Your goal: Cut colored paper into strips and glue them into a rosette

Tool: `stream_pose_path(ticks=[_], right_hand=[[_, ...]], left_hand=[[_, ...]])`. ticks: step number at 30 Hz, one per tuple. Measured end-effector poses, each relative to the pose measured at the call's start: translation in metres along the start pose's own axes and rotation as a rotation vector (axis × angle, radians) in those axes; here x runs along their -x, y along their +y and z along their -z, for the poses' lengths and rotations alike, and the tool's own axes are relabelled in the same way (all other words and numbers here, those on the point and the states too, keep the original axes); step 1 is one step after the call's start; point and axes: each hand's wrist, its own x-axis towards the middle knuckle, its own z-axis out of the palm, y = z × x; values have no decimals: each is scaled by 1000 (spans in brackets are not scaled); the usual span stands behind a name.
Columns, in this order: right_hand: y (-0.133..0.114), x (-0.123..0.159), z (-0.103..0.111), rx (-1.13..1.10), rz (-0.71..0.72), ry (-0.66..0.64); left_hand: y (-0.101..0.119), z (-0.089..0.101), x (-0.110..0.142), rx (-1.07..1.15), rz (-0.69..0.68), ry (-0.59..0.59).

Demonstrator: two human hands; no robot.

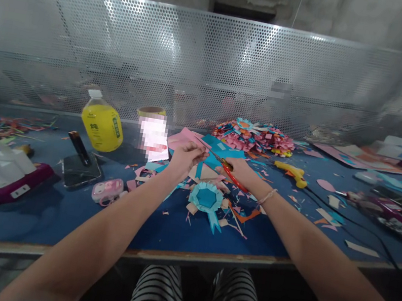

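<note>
My left hand (186,158) pinches a sheet of pink paper (183,140) above the blue table. My right hand (238,169) grips red-handled scissors (230,172), whose blades point left toward the pink paper's edge. Just below my hands lies a light-blue paper rosette (207,199) with ribbon tails, ringed by small paper scraps. Blue paper sheets (220,148) lie behind the scissors.
A yellow bottle (101,126), a roll of tape (151,110), a phone (80,169) and a pink gadget (107,190) sit on the left. A heap of finished rosettes (255,136) and a yellow glue gun (291,173) lie at the back right. A perforated metal screen (214,70) backs the table.
</note>
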Motion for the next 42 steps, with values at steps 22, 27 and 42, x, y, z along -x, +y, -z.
stream_pose_path(ticks=[22, 27, 42], right_hand=[[-4, 0, 8, 108, -44, -69], [0, 0, 3, 5, -29, -97], [-3, -3, 6, -171, -18, -197]], left_hand=[[-4, 7, -7, -122, -176, 12], [-7, 10, -8, -198, -185, -23], [-1, 3, -2, -215, -82, -29]])
